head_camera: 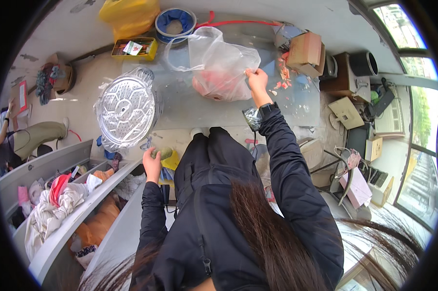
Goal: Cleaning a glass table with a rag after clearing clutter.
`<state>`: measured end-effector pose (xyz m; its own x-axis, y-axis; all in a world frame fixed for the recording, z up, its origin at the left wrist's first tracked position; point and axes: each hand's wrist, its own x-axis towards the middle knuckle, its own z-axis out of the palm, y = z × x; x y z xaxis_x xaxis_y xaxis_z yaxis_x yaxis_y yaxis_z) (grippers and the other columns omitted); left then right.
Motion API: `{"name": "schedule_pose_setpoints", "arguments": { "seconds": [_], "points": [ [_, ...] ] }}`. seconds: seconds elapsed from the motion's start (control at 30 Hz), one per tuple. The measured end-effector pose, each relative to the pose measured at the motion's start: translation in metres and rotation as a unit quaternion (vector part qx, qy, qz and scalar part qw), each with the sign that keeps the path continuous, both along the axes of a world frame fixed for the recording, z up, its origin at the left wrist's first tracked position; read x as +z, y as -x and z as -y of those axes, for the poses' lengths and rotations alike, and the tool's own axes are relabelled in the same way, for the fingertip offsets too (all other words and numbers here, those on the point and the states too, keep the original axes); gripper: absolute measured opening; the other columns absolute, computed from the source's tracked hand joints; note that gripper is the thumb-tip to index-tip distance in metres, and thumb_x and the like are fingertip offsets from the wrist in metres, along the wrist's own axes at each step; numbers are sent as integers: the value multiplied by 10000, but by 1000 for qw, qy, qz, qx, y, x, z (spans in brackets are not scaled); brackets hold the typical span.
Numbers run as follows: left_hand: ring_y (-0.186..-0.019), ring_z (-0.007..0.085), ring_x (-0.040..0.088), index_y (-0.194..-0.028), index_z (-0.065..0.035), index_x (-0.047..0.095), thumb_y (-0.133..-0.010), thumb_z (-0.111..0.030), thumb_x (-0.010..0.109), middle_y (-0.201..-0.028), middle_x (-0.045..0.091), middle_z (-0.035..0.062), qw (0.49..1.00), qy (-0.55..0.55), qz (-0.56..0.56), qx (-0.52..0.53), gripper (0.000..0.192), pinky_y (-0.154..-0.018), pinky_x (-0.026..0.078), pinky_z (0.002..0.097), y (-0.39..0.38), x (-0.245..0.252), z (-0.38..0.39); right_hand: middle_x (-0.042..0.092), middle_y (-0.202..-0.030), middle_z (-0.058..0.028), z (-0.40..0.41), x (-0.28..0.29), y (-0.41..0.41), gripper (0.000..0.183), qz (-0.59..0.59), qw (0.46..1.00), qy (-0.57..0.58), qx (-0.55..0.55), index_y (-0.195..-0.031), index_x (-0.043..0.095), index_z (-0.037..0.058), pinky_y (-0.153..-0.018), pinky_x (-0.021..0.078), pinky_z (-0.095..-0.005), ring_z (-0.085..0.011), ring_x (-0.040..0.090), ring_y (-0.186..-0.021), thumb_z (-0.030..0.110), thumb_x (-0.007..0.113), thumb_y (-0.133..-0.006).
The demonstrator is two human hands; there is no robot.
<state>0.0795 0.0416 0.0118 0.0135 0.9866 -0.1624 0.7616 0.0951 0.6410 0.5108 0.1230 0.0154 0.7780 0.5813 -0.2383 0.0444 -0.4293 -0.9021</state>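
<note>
My right hand [258,82] pinches the edge of a translucent plastic bag [224,54], which lies on the glass-like tabletop [190,115] with reddish contents in its lower part. Down at the left, my left hand [152,163] holds a small greenish, rounded object [163,153] whose kind I cannot tell. Beyond that hand stands a round, perforated metal lid or tray [125,109] wrapped in clear plastic. Reddish scraps [285,72] are scattered on the table to the right of the bag.
At the back are a yellow box of small items [135,49], a blue round container [175,27] and a yellow plastic bag [130,16]. A cardboard box [305,52] stands at the right. Open drawers [113,182] with cloths are at the lower left. Another person [40,136] is at the far left.
</note>
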Motion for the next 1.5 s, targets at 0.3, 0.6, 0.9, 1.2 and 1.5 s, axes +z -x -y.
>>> {"name": "schedule_pose_setpoints", "arguments": {
  "seconds": [0.3,0.6,0.9,1.2,1.5],
  "points": [
    [-688,256,488,-832,-64,582,-644,-199,631,-735,475,92,988,-65,79,-118,236,-623,397,320,-133,38,-64,543,-598,-40,4,27,17,158,-30,997,-71,25,-729,557,-36,-517,354,-237,-88,431,-538,98,619,-672],
    [-834,273,502,-1018,4,493,-623,-280,648,-917,483,131,991,28,8,-129,511,-714,410,328,-221,24,-107,578,-670,-58,10,49,15,144,-52,993,-100,35,-782,537,-41,-567,381,-210,-81,499,-596,59,589,-692],
    [-1038,320,360,-1085,78,403,-472,-484,704,-1082,424,233,987,132,32,-81,884,-847,335,328,-276,-42,-187,580,-705,-58,43,36,-23,135,-30,995,-84,33,-818,528,-40,-558,382,-192,-67,504,-608,25,565,-705],
    [-651,220,567,-764,-15,606,-627,-271,630,-706,593,133,969,193,124,-96,292,-618,420,308,-340,-84,-188,567,-729,-36,53,21,-61,144,-79,993,-90,11,-859,519,-27,-608,367,-174,-55,491,-633,38,560,-737],
    [-687,144,518,-755,31,592,-680,-177,625,-746,562,82,937,190,280,85,223,-607,394,255,-326,-71,-155,570,-744,-39,54,12,-81,144,-109,986,-122,15,-859,515,-37,-623,363,-172,-57,496,-650,39,550,-743]
  ]
}}
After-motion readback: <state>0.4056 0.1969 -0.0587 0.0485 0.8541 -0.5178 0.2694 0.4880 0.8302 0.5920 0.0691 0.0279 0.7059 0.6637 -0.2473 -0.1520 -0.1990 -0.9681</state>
